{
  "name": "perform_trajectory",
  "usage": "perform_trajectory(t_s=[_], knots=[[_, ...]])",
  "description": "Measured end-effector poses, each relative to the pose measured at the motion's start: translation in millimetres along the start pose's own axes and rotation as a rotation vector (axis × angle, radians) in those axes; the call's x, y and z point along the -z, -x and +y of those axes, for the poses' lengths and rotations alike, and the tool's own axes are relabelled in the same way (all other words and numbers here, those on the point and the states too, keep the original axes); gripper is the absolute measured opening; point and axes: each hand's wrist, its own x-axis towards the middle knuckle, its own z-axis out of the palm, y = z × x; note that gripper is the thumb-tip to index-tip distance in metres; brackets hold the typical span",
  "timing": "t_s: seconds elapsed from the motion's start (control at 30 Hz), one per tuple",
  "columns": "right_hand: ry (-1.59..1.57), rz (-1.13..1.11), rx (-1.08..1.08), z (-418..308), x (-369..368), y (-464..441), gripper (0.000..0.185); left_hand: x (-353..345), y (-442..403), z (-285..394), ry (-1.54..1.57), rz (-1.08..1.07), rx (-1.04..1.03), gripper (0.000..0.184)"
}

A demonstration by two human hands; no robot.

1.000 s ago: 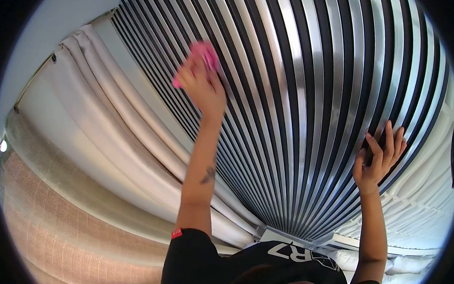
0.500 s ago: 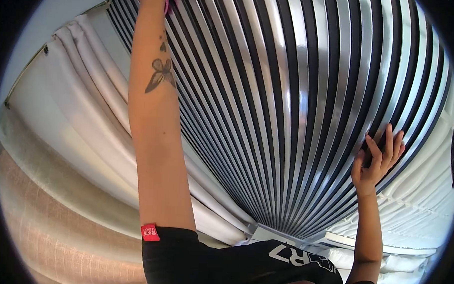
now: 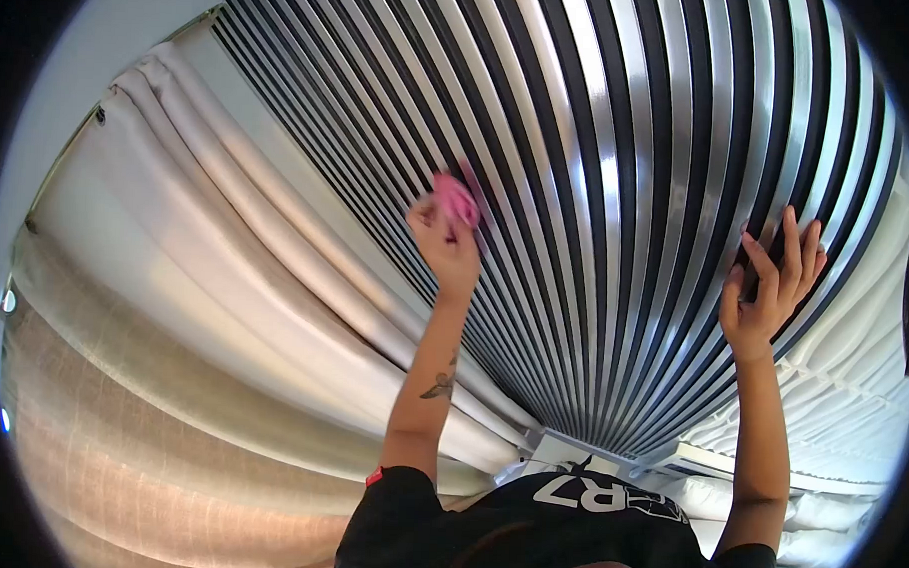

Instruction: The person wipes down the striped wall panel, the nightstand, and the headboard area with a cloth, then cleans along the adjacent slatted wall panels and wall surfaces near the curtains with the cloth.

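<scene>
My left hand [image 3: 446,246] is closed on a crumpled pink cloth [image 3: 456,201], which lies against the panel of silver and black slats [image 3: 608,179]. The cloth is slightly blurred and sits over the narrower-looking slats left of centre. Farther right, my right hand [image 3: 773,290] rests on the same slatted panel near its right edge, fingers spread and holding nothing.
Pale curtains [image 3: 246,237] hang along the left, with a tan woven fabric [image 3: 169,444] below them. White gathered fabric [image 3: 831,397] is at the right. White padded bundles [image 3: 827,512] lie at the lower right.
My left hand went up with the pink cloth past the top edge, then came back down, now lower and farther right than at first. My right hand has shifted slightly up and right.
</scene>
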Motion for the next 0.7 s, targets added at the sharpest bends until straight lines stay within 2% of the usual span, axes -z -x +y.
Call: perform_trajectory(t_s=[0.03, 0.07, 0.13, 0.17, 0.2, 0.23, 0.37, 0.43, 0.5, 0.53, 0.6, 0.67, 0.7], knots=[[0.004, -0.009, 0.009, 1.2, 0.5, 0.9, 0.033, 2.2, -26.8, 27.5, -0.007, 0.138, -0.013, 0.038], [0.013, -0.016, 0.016, 2.4, 1.0, 1.5, 0.033, 9.9, -54.7, 60.7, 0.006, 0.140, 0.012, 0.035], [0.023, -0.020, 0.009, 2.3, 1.8, 1.0, 0.033, 1.8, -99.5, 81.1, 0.073, 0.071, -0.086, 0.033], [0.025, -0.030, -0.003, 1.7, 2.4, 1.3, 0.033, -9.8, -113.5, 93.1, 0.011, 0.016, -0.163, 0.035], [0.015, -0.027, -0.019, 1.2, 2.3, 1.5, 0.033, -27.1, -123.7, 96.7, -0.045, 0.026, -0.193, 0.041], [0.007, -0.028, -0.030, -0.3, 2.6, 0.8, 0.033, -37.4, -136.9, 99.8, -0.159, 0.107, -0.327, 0.041], [0.023, -0.023, -0.035, 0.0, 1.9, 0.9, 0.034, -54.2, -223.2, 104.6, -0.185, 0.305, -0.502, 0.041], [0.028, -0.027, -0.038, 0.6, 1.8, 1.7, 0.034, -31.5, -293.7, 119.3, -0.366, 0.153, -0.403, 0.027], [0.011, -0.032, -0.047, 0.7, 3.1, 2.0, 0.034, -31.1, -347.5, 133.4, -0.311, 0.266, -0.288, 0.037], [0.014, -0.035, -0.066, 0.4, 3.2, 2.6, 0.034, 4.6, -379.6, 146.8, -0.085, -0.061, -0.158, 0.038], [0.027, -0.040, -0.056, 1.3, 3.3, 3.3, 0.034, 13.2, -399.8, 147.0, 0.130, -0.409, -0.015, 0.039], [0.016, -0.044, -0.069, 1.9, 3.4, 3.2, 0.034, -25.1, -382.8, 115.6, -0.394, 0.346, -0.471, 0.038], [0.011, -0.030, -0.056, 0.8, 2.6, 3.0, 0.033, -28.4, -362.4, 113.0, -0.408, 0.330, -0.471, 0.038]])
